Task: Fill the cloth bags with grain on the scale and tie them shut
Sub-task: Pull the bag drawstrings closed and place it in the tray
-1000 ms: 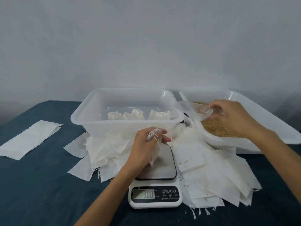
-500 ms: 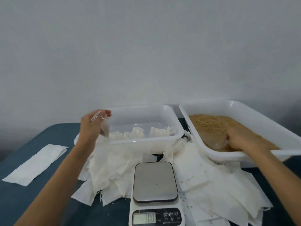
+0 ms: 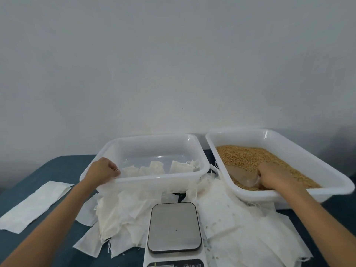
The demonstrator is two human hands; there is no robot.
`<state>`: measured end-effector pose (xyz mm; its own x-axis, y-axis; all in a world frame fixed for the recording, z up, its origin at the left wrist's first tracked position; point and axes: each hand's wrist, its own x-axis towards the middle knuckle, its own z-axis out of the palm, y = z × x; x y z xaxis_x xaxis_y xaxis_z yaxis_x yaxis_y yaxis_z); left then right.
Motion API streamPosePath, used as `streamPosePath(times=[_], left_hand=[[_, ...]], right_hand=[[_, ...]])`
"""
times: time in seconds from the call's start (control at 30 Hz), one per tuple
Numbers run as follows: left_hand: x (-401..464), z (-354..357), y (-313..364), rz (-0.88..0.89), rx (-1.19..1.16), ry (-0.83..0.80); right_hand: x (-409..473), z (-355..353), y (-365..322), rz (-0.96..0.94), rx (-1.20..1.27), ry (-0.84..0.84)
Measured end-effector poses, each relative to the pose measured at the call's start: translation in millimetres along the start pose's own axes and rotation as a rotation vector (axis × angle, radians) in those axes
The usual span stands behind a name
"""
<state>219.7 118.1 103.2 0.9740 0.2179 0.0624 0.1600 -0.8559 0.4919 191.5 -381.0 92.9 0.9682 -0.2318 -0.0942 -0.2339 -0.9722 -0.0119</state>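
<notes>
Golden-brown grain (image 3: 248, 157) fills the white plastic tray right of the steel-topped scale (image 3: 174, 227). Right hand (image 3: 273, 177) grips the clear plastic scoop (image 3: 244, 177); left hand (image 3: 103, 172), seemingly pinching string, hangs over the bin. Scoop shallowly, lift level.

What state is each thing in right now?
left hand: over the near-left rim of the clear tub, fingers curled on a string
clear tub: holds several filled bags
filled bags: lying inside the tub
right hand: gripping the scoop
scoop: dug into the grain
scale: platform bare
</notes>
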Motion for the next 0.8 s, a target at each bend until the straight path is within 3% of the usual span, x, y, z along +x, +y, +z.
streamPosePath(times=[0.23, 0.43, 0.5, 0.57, 0.67, 0.73, 0.8], left_hand=[[-12, 6, 3, 0.019, 0.029, 0.002], [-64, 24, 22, 0.2, -0.121, 0.379], [-94, 34, 37, 0.346, -0.176, 0.511], [-125, 47, 56, 0.507, -0.223, 0.544], [-161, 75, 87, 0.699, -0.314, 0.253], [-174, 97, 108, 0.764, -0.303, 0.018], [-179, 121, 125, 0.832, -0.21, -0.098]], right_hand=[[-1, -1, -2, 0.004, -0.024, -0.003], [-6, -1, -3, -0.008, -0.009, 0.014], [-12, -2, -3, -0.051, 0.008, 0.192], [-24, 0, -6, -0.137, 0.094, 0.503], [-58, 0, -24, -0.304, 0.347, 0.772], [-79, -1, -42, -0.433, 0.461, 0.831], [-97, 2, -60, -0.538, 0.54, 0.823]])
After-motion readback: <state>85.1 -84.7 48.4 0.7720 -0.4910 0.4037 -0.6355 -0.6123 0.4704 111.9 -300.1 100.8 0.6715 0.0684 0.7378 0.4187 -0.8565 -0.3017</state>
